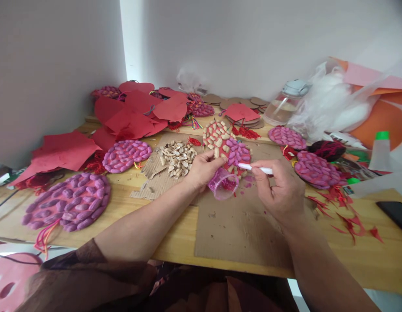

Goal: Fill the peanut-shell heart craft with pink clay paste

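Wooden surface [366, 255] against a plain white wall, crowded with craft pieces, seen from above by the person working at it. A cardboard sheet [240, 234] lies in the lower middle of the frame.

Just above centre, the person's left grip [202, 169], a bare hand, is closed around a small clear cup [224, 185] stained pink and tilted on its side. What it contains is hard to make out. To its right, the right grip [279, 190] pinches a white stick [253, 167] between thumb and fingers. Its tip points left toward the cup and is hidden, so brush or pen cannot be told.

Directly behind both grips lies a red plaque [225, 145] covered with peanut shells, some bare tan, some painted purple. Its lower edge is hidden by the fingers. A pile of loose shells [178, 158] sits just left of it.

Finished purple discs lie at the left [70, 201], centre left [126, 155] and right [316, 170]. Red paper shapes [132, 112] are heaped at the upper left.

At the upper right, a clear bottle [285, 104] leans beside a white plastic bag [334, 104], whose contents are blurred. A green-capped bottle [381, 149] stands near the right edge. Below it, a dark flat object [396, 212] is cut off by the frame. A pink shape [8, 281] in the lower left corner is cut off too.
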Tool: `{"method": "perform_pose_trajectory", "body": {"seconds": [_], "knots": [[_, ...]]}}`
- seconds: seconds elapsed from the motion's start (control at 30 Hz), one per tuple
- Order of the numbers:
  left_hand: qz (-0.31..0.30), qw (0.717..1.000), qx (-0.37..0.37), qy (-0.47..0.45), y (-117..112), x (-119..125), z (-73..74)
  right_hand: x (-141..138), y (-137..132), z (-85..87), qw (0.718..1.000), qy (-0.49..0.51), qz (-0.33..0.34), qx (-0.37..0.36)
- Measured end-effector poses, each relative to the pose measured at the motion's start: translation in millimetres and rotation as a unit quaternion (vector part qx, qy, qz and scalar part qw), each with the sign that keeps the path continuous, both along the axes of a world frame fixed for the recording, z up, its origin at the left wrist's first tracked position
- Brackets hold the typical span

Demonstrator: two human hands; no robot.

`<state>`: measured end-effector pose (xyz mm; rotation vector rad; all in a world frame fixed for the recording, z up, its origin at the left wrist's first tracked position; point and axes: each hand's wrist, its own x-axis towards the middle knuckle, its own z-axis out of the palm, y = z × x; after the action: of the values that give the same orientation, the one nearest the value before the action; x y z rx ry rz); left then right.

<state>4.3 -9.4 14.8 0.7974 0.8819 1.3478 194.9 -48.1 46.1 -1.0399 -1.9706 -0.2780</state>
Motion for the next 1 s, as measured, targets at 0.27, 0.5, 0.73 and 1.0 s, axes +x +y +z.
{"method": "perform_pose_trajectory", "body": {"seconds": [0.27, 0.5, 0.73, 1.0], "knots": [[0.002, 1.0, -0.002, -0.002, 0.3, -0.7, 0.0, 1.1, 0.9, -0.5, 1.0, 0.0, -0.011, -0.003], [-0.009, 1.0, -0.007, -0.008, -0.9, -0.1, 0.3, 1.3, 1.7, -1.5, 1.0, -0.003, 0.0, -0.006], [-0.005, 1.0, -0.005, -0.008, -0.7, 0.1, 0.1, 2.7, 2.9, -2.2, 1.0, 0.014, -0.001, -0.01], [-0.001, 1.0, -0.013, -0.017, 5.6, -1.7, -8.5, 2.5, 0.8, -1.2, 1.0, 0.023, -0.018, 0.0]]}}
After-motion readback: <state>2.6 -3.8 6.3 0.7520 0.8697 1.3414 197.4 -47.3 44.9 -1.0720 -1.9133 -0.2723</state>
